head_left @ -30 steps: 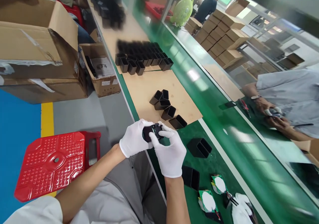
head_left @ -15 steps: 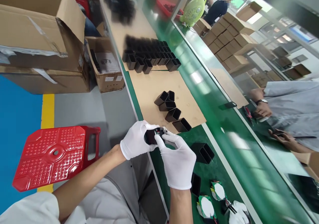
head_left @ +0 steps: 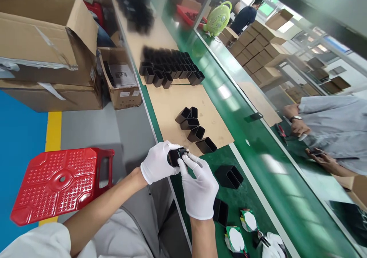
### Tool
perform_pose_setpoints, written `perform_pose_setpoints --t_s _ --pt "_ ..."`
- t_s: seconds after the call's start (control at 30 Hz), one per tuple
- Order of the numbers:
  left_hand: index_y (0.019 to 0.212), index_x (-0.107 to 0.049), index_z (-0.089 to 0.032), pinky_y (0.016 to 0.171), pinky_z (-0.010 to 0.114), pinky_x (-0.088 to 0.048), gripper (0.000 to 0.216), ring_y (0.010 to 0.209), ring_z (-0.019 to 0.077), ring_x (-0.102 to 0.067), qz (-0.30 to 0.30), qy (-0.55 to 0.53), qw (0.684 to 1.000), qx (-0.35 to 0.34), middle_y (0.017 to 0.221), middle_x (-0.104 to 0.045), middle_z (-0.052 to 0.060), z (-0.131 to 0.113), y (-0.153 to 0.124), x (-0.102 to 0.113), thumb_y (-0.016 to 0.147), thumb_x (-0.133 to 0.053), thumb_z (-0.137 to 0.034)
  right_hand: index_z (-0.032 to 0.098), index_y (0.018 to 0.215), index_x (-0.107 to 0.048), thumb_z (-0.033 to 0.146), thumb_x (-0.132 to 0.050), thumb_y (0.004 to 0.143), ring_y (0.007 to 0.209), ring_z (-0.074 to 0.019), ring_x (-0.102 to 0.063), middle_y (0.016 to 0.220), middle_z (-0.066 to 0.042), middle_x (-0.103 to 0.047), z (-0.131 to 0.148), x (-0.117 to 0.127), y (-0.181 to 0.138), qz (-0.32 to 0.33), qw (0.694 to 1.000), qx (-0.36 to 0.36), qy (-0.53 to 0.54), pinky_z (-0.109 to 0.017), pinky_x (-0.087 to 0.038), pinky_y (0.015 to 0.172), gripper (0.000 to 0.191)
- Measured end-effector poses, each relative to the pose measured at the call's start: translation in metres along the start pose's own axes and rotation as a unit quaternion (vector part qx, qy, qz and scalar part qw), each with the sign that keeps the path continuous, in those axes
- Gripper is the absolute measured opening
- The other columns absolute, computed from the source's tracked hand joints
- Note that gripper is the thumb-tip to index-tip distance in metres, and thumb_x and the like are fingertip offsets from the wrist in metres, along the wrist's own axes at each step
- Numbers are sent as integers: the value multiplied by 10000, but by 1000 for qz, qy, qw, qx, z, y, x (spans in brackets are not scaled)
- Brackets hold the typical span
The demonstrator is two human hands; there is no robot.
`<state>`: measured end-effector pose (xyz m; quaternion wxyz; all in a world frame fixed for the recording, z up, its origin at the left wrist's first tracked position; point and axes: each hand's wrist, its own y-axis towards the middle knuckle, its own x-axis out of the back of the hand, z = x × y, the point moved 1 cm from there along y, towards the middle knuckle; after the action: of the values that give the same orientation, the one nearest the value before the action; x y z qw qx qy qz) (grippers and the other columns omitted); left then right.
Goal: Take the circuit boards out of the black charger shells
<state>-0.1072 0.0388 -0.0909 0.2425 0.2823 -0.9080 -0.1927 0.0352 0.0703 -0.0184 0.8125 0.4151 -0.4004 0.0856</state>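
Gloved in white, my left hand (head_left: pixel 159 162) is closed around a black plastic housing (head_left: pixel 173 157) above the bench's near edge. My right hand (head_left: pixel 198 185), gloved too, pinches at the housing's right end, where a small dark part shows. Its fingers partly cover that part, so I cannot make out its kind. Several open black housings (head_left: pixel 196 133) lie on the cardboard sheet just beyond my hands. To the right of my right hand, a pair of black housings (head_left: pixel 229 176) lies on the green mat, with another black housing (head_left: pixel 220 212) nearer me.
Green circuit boards with white round pads (head_left: pixel 236 239) lie at the lower right. Rows of black housings (head_left: pixel 172 65) stand farther up the bench. A red stool (head_left: pixel 61 179) and cardboard boxes (head_left: pixel 37 40) are at left. Across the green conveyor (head_left: pixel 258 151), a person in grey works.
My right hand's fingers have drawn in closer at the housing's end, and the small part there looks less exposed. The whole view has shifted slightly. My left hand keeps its hold.
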Motion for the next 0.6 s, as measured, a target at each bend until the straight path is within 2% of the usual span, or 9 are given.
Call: perform_pose_setpoints --t_s 0.27,0.43,0.6 --pt "1225 -698 -248 863 381 -691 413 908 243 -815 -7 17 1000 -9 1033 -821 45 -1 -1 0 833 -808 -323 200 1132 -847 208 -734 1040 930 -227 -828 1101 -125 -839 3 -13 -5 -35 998 26 -48 -327 -712 814 146" --pt "1183 -725 -256 809 368 -694 378 866 239 -817 -6 24 1000 -6 982 -821 32 -2 0 1 820 -809 -322 199 1159 -832 189 -710 1048 919 -253 -810 1063 -130 -846 0 -17 -6 -24 995 63 -76 -371 -706 783 165" --pt "1160 -731 -237 823 353 -701 361 891 237 -833 -11 17 1000 -16 1000 -840 42 -7 4 6 801 -772 -248 195 1263 -780 218 -712 1054 993 -273 -803 1110 -137 -848 1 -11 -6 -9 989 117 -87 -414 -708 854 221"
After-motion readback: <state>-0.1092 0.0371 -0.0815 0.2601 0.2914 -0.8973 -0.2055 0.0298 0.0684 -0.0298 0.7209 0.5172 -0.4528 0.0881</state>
